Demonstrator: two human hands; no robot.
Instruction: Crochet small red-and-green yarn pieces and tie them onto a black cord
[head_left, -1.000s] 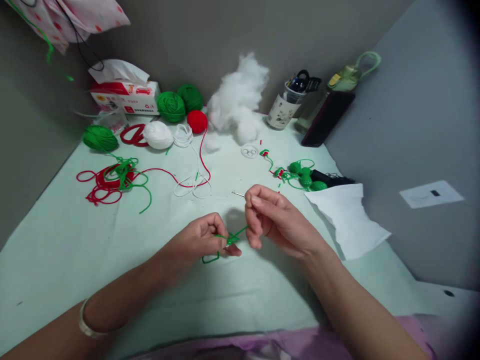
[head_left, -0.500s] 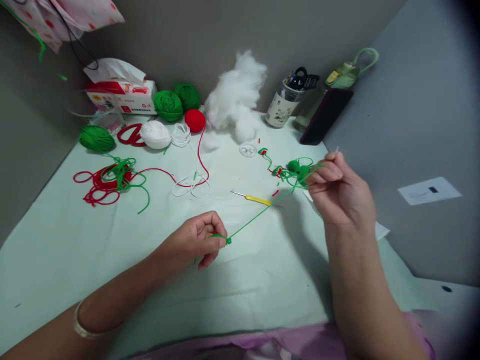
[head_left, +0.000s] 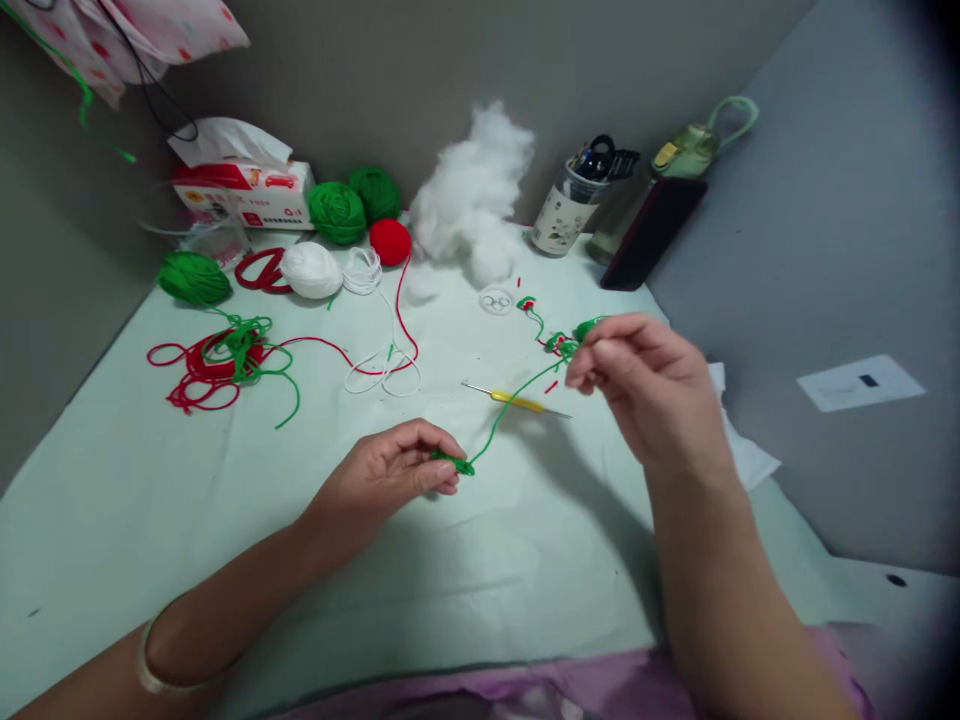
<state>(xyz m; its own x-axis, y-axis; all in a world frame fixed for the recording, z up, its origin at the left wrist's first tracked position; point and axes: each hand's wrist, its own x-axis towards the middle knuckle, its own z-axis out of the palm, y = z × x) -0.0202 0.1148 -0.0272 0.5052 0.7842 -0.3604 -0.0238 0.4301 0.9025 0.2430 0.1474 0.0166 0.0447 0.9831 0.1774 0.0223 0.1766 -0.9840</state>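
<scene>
My left hand [head_left: 397, 465] pinches a small green crocheted piece [head_left: 463, 465] between thumb and fingers, above the near middle of the table. From the piece a green yarn strand [head_left: 495, 425] curves slackly up to my right hand [head_left: 645, 375], whose fingers are closed on it; whether they also hold a needle cannot be made out. A yellow-handled crochet hook [head_left: 517, 402] lies on the table beyond and between the hands. Small green-and-red crocheted pieces [head_left: 559, 344] rest just left of my right hand, which partly hides green yarn behind it.
Along the back stand a tissue pack [head_left: 247, 195], green yarn balls [head_left: 337, 212], a red ball [head_left: 390, 242], white stuffing [head_left: 472, 200], a pen cup [head_left: 562, 215], a bottle [head_left: 686, 150] and a dark phone-like slab [head_left: 652, 235]. Tangled red yarn [head_left: 199, 370] lies at left.
My right hand has come down and left, so the taut strand has gone slack. My left hand has risen slightly and turned, showing more of the green piece.
</scene>
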